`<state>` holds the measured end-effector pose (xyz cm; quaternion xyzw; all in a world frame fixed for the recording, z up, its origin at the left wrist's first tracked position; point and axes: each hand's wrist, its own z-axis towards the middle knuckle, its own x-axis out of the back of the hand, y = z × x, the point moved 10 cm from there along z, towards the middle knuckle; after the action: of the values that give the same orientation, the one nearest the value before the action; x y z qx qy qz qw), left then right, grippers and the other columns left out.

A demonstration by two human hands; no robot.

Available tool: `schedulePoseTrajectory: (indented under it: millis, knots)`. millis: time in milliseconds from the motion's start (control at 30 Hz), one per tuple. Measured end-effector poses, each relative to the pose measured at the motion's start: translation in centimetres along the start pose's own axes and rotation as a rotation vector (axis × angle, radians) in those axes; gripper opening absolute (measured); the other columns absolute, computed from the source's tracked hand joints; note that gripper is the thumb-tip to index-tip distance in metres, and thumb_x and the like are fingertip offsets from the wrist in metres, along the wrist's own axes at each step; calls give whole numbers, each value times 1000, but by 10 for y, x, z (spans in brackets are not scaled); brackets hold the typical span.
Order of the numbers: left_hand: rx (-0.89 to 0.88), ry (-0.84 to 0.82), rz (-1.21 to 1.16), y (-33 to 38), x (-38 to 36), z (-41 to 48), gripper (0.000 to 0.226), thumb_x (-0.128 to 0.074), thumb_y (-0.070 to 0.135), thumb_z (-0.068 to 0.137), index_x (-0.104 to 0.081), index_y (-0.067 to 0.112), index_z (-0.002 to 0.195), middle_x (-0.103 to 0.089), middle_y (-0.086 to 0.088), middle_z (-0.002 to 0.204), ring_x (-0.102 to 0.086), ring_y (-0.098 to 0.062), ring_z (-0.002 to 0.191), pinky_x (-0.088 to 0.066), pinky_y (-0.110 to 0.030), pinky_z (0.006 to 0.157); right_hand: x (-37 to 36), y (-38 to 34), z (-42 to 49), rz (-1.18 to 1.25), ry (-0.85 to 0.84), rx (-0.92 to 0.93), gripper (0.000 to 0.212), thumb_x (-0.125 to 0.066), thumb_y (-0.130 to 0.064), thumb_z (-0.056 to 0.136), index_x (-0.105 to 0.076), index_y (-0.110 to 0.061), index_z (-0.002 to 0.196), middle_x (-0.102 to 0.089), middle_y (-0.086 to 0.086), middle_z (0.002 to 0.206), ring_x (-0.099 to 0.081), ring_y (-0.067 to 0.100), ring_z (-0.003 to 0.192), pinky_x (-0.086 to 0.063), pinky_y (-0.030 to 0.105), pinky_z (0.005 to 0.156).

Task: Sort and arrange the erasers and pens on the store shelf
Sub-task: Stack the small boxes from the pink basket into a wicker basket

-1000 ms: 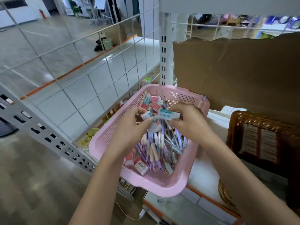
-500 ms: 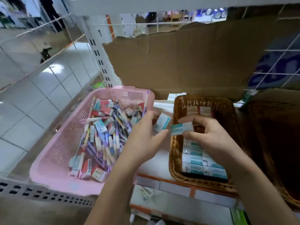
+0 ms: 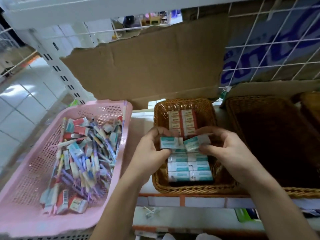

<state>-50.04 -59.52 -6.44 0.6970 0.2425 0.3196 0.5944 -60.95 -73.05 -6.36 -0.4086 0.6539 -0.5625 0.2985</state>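
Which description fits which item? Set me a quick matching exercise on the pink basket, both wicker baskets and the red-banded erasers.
Column 1
1. pink basket
2. small wicker basket
3. large wicker basket
4. red-banded erasers

Column 2
A. lined up at the back of the small wicker basket
B. holds a jumbled heap of pens and erasers
C. holds only neat rows
D. right of the small wicker basket, dark inside

Pairs: 1-B, 2-C, 3-D, 4-A

Over the wicker basket [image 3: 160, 185], the left hand [image 3: 152, 153] and right hand [image 3: 225, 151] each pinch a teal eraser [image 3: 170, 142]. Rows of erasers fill the basket. A pink basket [image 3: 26, 170] of mixed pens and erasers sits left.
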Motion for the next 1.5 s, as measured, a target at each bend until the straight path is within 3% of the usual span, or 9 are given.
schedulePoseTrajectory:
  millis: [267,400,533,633,733,867,1033,1200,1500]
  knots:
    - [35,9,42,-5,-9,1,26,-79,23,73,-63,17,92,-71,3,94,-68,-13,91,-54,-28,74,3,12,-1,139,21,-48,39,-45,1,95,-61,-26,119,-59,-3,116,-64,18,101,-58,29,73]
    - [75,90,44,-6,-8,0,21,-73,13,79,-57,15,92,-67,1,95,-65,-14,93,-52,-22,72,-1,18,-1,169,11,-92,40,-39,-2,98,-58,-32,117,-54,-4,120,-62,22,101,-59,34,69]
    - [134,54,76,-9,-10,-2,44,-81,13,70,-53,18,104,-67,-1,97,-68,-14,88,-58,-32,76,3,16,1,-91,36,-31,27,-54,-10,93,-52,-32,110,-56,-6,114,-59,15,105,-58,33,77]
    - [80,13,92,-2,-13,-2,33,-76,11,76,-60,16,104,-70,1,94,-70,-11,86,-58,-30,74,3,5,1,-458,32,50,37,-63,-13,87,-54,-38,115,-53,-10,118,-51,14,117,-51,36,93]
    - [66,-69,66,0,-21,-3,25,-63,7,88,-58,18,109,-67,4,103,-67,-10,95,-58,-30,76,2,-2,0,-737,70,94,51,-60,-12,89,-42,-35,131,-50,-2,124,-50,14,117,-48,27,91]
    - [-25,-68,486,7,-19,1,37,-65,13,85,-45,21,115,-60,9,107,-61,-8,99,-55,-20,76,6,-7,1,-927,134,104,37,-64,-16,86,-42,-24,115,-54,2,119,-57,19,106,-51,26,79]
    - [-173,-114,932,14,-34,0,40,-60,21,89,-46,22,127,-51,0,123,-57,-16,105,-46,-21,81,0,-5,4,-1022,99,128,36,-64,-15,85,-52,-25,118,-48,-1,123,-47,17,116,-47,28,93]
    - [-194,-122,1108,10,-39,-2,46,-58,22,90,-47,27,135,-52,4,130,-46,-19,121,-47,-31,94,-5,2,6,-1083,50,115,40,-62,-14,85,-52,-23,123,-48,-3,124,-41,15,119,-42,26,97]
    - [-175,-107,1290,3,-43,-1,39,-58,22,89,-52,24,128,-49,2,124,-45,-20,117,-47,-33,85,-23,17,8,-1225,-40,123,38,-53,-9,89,-53,-20,125,-49,-1,122,-42,19,114,-43,29,94]
